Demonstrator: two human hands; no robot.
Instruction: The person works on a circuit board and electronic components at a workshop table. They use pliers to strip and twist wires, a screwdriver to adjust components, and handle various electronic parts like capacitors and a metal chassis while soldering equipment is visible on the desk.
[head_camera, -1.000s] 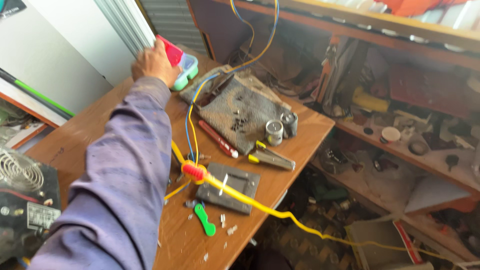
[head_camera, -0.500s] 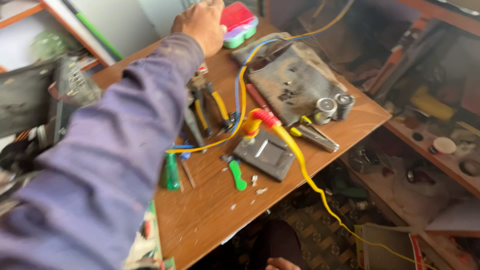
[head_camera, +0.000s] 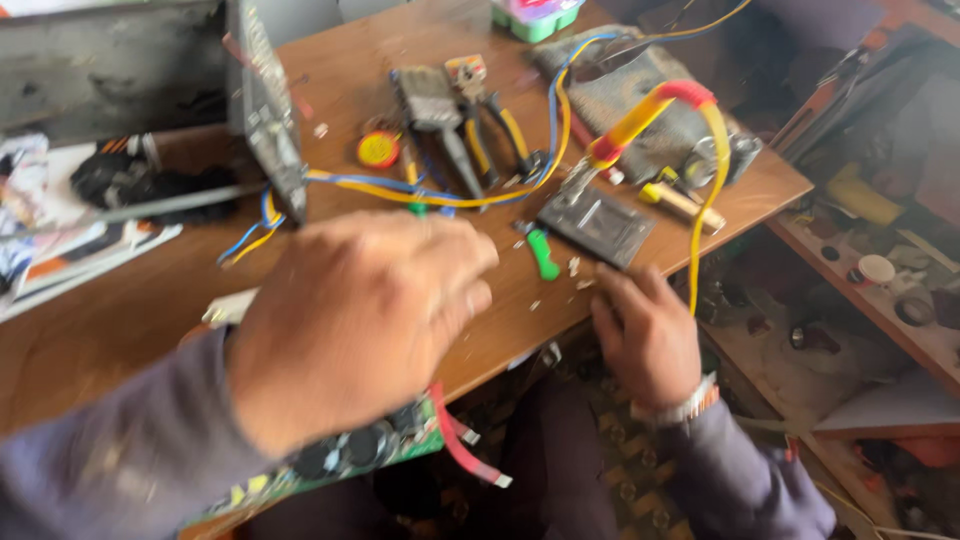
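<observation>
My left hand (head_camera: 350, 320) hovers blurred above the front of the wooden table (head_camera: 130, 320), palm down with the fingers stretched forward; nothing shows in it. Under its forearm a green circuit board (head_camera: 345, 462) with a red ribbon (head_camera: 462, 447) sticks out over the table's edge. My right hand (head_camera: 645, 330), with a watch on the wrist, rests its fingertips on the table's front edge. It sits just below a dark metal plate (head_camera: 597, 222) and a small green-handled tool (head_camera: 543, 255), and holds nothing.
A yellow cable with a red sleeve (head_camera: 650, 108) arches over the plate. Pliers (head_camera: 500, 125), a red-and-yellow disc (head_camera: 378, 149), a grey cloth (head_camera: 640, 75), metal cylinders (head_camera: 725, 155) and a pink-and-green box (head_camera: 535, 15) lie farther back. An upright grey chassis (head_camera: 265, 115) stands left; cluttered shelves (head_camera: 880, 270) sit right.
My left hand has drawn back from the pink-and-green box at the far edge to the front of the table. My right hand has come up to the table's edge. The view tilted down.
</observation>
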